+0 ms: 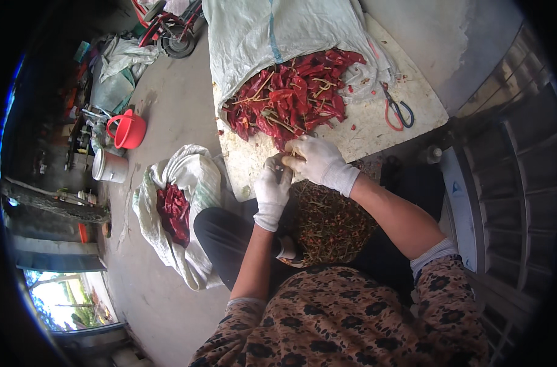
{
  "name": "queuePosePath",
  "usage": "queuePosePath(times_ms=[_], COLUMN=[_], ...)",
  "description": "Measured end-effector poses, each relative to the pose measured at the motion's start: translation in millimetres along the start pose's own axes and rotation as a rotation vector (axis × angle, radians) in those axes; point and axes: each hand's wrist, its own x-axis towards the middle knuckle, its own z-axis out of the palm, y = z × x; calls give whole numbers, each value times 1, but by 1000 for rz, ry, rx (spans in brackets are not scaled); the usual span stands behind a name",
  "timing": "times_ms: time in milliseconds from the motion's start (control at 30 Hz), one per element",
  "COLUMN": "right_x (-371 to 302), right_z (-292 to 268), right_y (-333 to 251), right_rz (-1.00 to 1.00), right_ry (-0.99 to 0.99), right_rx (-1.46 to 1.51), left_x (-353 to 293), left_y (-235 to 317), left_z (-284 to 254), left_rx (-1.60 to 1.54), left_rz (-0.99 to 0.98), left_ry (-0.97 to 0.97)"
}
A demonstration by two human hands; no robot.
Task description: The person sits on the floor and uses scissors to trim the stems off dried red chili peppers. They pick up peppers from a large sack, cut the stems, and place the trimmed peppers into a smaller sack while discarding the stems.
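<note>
Both my hands wear white knit gloves and meet at the near edge of a pale board point(248, 159). My right hand point(318, 162) has its fingers closed on a dried red chili point(280, 140) at the front of a heap. Just below and left, my left hand point(272, 192) is pinched shut against the right fingertips; what it holds is too small to make out. The heap of dried red chilies point(297, 92), with pale stems, spills from the mouth of a large white woven sack point(242, 43) lying on the board.
Scissors point(396, 110) with orange and black handles lie right of the heap. Between my knees is a mass of stems and bits point(330, 223). An open white sack point(199, 177) at left holds red chilies point(173, 214). A red bucket point(130, 129) and white bucket point(111, 166) stand farther left.
</note>
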Motion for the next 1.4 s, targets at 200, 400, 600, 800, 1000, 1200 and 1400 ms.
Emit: queuePosePath(times_ms=[200, 400, 600, 800, 1000, 1200, 1400], right_x=[-6, -15, -9, -24, -18, -11, 2], right_z=[-3, -6, -30, -45, -24, -23, -16], right_y=[3, -3, 0, -6, 9, 16, 5], right_rz=[-199, 126, 367, -71, -64, -113, -26], right_ry=[40, -27, -78, -715, -578, -435, 105], right_rx=[-51, 772, 1480, 163, -96, -126, 103], left_x=[-3, -2, 0, 47, 132, 151, 80], left_y=[36, 25, 15, -35, -92, -100, -4], left_z=[-3, -26, -27, -29, 26, 20, -10], left_rx=[-5, -193, -220, -501, -395, -101, -559], left_rz=[-48, 217, 313, -311, -412, -334, -230], left_ry=[-117, -259, -230, -17, 254, 368, 236])
